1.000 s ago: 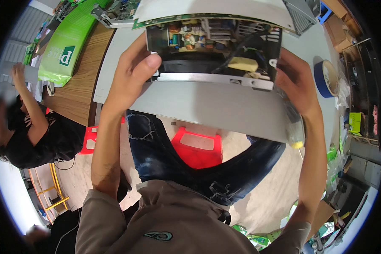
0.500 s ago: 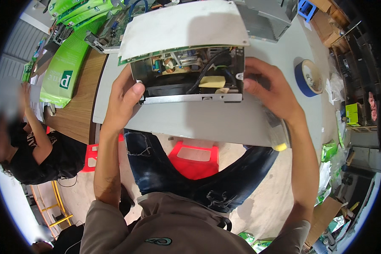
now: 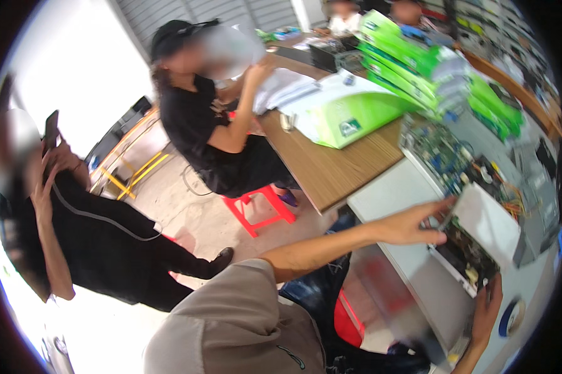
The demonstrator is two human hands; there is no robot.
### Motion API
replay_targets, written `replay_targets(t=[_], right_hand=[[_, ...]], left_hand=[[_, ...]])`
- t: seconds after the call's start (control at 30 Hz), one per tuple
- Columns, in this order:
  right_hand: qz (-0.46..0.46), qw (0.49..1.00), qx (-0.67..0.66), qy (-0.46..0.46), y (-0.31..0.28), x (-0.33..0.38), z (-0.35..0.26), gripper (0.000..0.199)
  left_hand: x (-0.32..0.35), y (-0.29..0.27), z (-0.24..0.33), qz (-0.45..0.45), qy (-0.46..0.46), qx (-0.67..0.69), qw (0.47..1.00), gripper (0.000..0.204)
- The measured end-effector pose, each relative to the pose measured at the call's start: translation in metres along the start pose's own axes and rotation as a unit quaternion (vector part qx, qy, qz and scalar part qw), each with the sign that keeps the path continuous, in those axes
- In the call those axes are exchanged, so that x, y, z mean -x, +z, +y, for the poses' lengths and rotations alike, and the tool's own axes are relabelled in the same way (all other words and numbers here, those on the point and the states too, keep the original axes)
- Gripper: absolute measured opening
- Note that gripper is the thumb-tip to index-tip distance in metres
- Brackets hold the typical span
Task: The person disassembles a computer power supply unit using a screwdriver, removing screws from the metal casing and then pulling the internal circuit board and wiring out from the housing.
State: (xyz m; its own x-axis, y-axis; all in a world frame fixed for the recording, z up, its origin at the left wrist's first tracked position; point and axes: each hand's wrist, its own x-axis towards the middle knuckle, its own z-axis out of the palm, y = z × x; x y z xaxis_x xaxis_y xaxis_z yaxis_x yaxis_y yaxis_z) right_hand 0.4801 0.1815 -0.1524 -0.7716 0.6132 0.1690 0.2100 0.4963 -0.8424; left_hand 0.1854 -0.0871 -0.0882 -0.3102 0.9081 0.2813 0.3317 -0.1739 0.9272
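Note:
An opened power supply unit (image 3: 460,242), a metal box with circuit parts and wires showing inside, rests on the grey table. Its white flat panel (image 3: 490,224) stands raised over the opening. At the box's left end my left hand (image 3: 418,223) grips the edge, with the thumb along the near side and the fingertips partly hidden. My right hand (image 3: 488,308) closes on the opposite, right-hand corner, its fingers pointing up along the box. A roll of blue tape (image 3: 512,316) lies to the right of my right hand.
A green circuit board (image 3: 434,149) and orange-yellow wires lie beyond the unit, beside a grey metal case (image 3: 537,218). Green packages (image 3: 412,68) are piled on the wooden table (image 3: 337,171). A seated person (image 3: 200,118) handles papers; another person (image 3: 87,230) stands at left holding a phone.
My view has swung to the left, so the unit and my hands now appear at the right side. Both hands stay at the unit's ends. The people at left show more fully.

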Motion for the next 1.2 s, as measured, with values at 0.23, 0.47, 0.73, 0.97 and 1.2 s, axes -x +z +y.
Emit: replay_targets(t=[0.23, 0.47, 0.73, 0.97, 1.2], right_hand=[[-0.126, 0.991, -0.045, -0.015, -0.015, -0.007, -0.024, 0.048], [-0.067, 0.995, 0.044, -0.055, 0.000, 0.011, -0.059, 0.055], [-0.084, 0.984, 0.113, -0.112, 0.002, 0.010, -0.092, 0.047], [-0.101, 0.979, 0.102, -0.147, 0.000, 0.008, -0.089, 0.039], [-0.089, 0.981, 0.079, -0.155, 0.003, 0.009, -0.096, 0.037]], left_hand=[[0.003, 0.002, 0.009, -0.005, 0.020, -0.006, 1.000, 0.099], [0.007, -0.014, 0.003, -0.058, 0.051, -0.045, 0.996, 0.105], [0.008, -0.027, 0.005, -0.123, 0.058, -0.091, 0.987, 0.088], [-0.012, -0.029, 0.011, -0.103, 0.026, -0.126, 0.986, 0.062], [-0.002, -0.016, 0.024, -0.006, 0.088, -0.202, 0.975, 0.054]])
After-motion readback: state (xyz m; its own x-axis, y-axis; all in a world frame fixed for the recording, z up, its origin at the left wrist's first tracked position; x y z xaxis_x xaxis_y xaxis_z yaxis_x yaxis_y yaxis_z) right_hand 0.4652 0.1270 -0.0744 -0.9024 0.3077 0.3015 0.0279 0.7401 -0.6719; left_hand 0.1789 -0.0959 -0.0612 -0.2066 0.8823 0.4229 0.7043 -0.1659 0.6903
